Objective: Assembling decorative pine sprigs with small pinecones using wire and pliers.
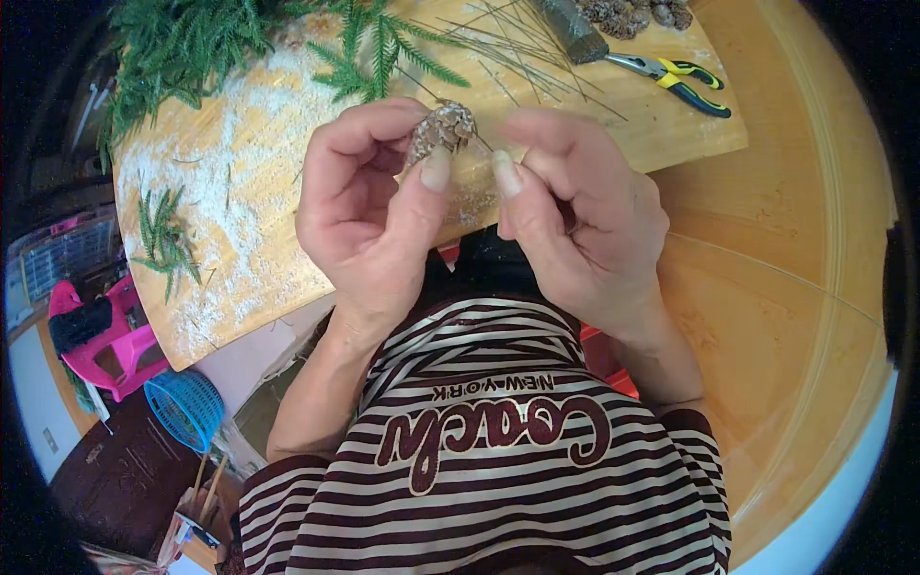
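A small brown pine cone (448, 126) with white flecks is pinched between the thumb and fingers of my left hand (369, 206). Thin dark wire (484, 142) runs out of the cone toward my right hand (589, 201), whose thumb and forefinger close on its end. Another length of wire sticks out past the cone's far side. Both hands are raised over the near edge of the wooden board (671, 134). Just beyond them lies a green artificial fir sprig (383, 53).
Loose wires (537, 57) lie at the back, beside pliers (671, 81) with yellow and black handles and several pine cones (623, 17). Green fir branches (192, 57) pile up far left. A small sprig (165, 240) rests among white flakes. A blue basket (185, 410) and pink stool (110, 335) stand lower left.
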Available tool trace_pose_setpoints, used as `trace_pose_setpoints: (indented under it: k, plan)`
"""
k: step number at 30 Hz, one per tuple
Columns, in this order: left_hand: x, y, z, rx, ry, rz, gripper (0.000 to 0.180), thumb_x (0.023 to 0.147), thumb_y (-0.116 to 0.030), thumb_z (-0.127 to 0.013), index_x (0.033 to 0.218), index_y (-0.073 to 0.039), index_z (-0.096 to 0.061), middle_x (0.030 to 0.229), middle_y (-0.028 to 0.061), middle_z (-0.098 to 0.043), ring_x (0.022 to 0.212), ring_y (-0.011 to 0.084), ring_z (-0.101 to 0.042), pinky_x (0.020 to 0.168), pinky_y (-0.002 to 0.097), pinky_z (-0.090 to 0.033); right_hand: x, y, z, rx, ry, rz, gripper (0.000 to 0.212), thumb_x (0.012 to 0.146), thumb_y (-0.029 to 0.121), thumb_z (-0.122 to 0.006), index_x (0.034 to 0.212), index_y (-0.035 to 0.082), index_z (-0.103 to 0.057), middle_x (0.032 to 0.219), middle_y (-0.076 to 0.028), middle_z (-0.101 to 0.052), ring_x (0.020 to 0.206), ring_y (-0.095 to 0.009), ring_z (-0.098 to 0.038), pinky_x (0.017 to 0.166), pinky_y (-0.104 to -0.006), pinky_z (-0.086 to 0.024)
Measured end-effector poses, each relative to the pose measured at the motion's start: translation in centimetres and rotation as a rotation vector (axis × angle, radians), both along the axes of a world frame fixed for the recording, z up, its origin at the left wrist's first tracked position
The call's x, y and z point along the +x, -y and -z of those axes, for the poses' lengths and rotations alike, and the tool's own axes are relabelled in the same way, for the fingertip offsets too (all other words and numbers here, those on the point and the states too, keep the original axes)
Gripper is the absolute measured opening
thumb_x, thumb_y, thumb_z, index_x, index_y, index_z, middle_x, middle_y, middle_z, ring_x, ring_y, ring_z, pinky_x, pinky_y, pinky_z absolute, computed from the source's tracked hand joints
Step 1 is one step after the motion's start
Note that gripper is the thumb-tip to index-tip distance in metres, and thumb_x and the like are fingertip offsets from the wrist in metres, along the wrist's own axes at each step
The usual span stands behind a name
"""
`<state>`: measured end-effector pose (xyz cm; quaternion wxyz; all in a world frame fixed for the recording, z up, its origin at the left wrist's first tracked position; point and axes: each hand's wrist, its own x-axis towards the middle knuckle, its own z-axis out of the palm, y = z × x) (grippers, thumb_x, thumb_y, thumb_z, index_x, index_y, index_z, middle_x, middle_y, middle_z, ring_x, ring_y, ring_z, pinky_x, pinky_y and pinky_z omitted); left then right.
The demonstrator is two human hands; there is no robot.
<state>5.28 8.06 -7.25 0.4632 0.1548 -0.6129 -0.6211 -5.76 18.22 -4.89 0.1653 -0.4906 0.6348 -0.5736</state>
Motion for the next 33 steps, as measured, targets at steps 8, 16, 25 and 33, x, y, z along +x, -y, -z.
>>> trace_pose_setpoints:
  k: [8, 16, 25, 33]
  plan:
    - [-0.5, -0.2, -1.2, 0.364, -0.029, 0.15, 0.02, 0.087, -0.005, -0.056, 0.105, 0.003, -0.054, 0.099, 0.0066, -0.058, 0.086, 0.0107, -0.055, 0.077, 0.0249, -0.047, -0.3, 0.0, 0.3, 0.027, -0.091, -0.003, 0.019, 0.084, -0.004, -0.056, 0.103, -0.001, -0.055, 0.057, 0.0, -0.056, 0.052, -0.004, -0.05, 0.05, -0.0182, -0.04]
    - [-1.1, 0.5, -1.1, 0.461, 0.042, 0.228, 0.013, 0.089, -0.004, -0.051, 0.1, 0.001, -0.054, 0.096, 0.0069, -0.059, 0.074, 0.0117, -0.056, 0.068, 0.0242, -0.048, -0.6, -0.1, 0.6, 0.028, -0.201, -0.016, 0.016, 0.084, -0.004, -0.055, 0.1, 0.001, -0.054, 0.059, -0.002, -0.059, 0.052, -0.005, -0.053, 0.05, -0.0192, -0.042]
    - [-1.7, 0.5, -0.3, 0.537, -0.075, 0.252, 0.011, 0.091, -0.006, -0.049, 0.099, 0.0, -0.053, 0.096, 0.012, -0.061, 0.068, 0.0124, -0.055, 0.063, 0.0243, -0.047, 0.2, -0.5, 1.3, 0.106, -0.005, -0.045, 0.008, 0.088, -0.001, -0.052, 0.097, -0.001, -0.052, 0.078, -0.005, -0.066, 0.056, -0.006, -0.057, 0.051, -0.0188, -0.045]
    - [-1.4, 0.1, -0.2, 0.78, -0.116, 0.337, 0.015, 0.093, -0.011, -0.048, 0.1, 0.002, -0.053, 0.094, 0.0155, -0.061, 0.066, 0.0129, -0.054, 0.062, 0.0235, -0.047, 0.1, -0.5, 2.3, 0.033, 0.035, -0.054, 0.007, 0.089, -0.001, -0.052, 0.096, -0.002, -0.053, 0.08, -0.006, -0.065, 0.057, -0.006, -0.057, 0.051, -0.019, -0.045]
